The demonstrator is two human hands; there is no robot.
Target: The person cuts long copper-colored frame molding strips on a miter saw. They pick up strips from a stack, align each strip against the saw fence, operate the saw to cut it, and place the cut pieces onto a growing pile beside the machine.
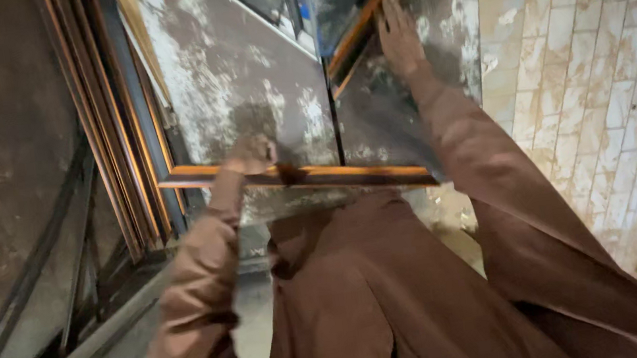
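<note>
The left hand [250,156] is closing around the lower orange-edged rail of a large, stained, metal-framed glass window panel [245,91] while the right hand [400,35] is lying flat and open against its upper part (both brown-sleeved), beside a pale tiled wall [600,51].

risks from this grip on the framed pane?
1. The left hand grips only the lower orange frame rail, and the right hand lies flat and open on the stained pane; an open palm may slip, letting the panel tip.
2. The panel sits tilted against the stacked frames on the left; shifting it could scrape or knock them.
3. The picture is motion-blurred, so footing on the brick paving is hard to judge; a stumble seems possible.
</note>
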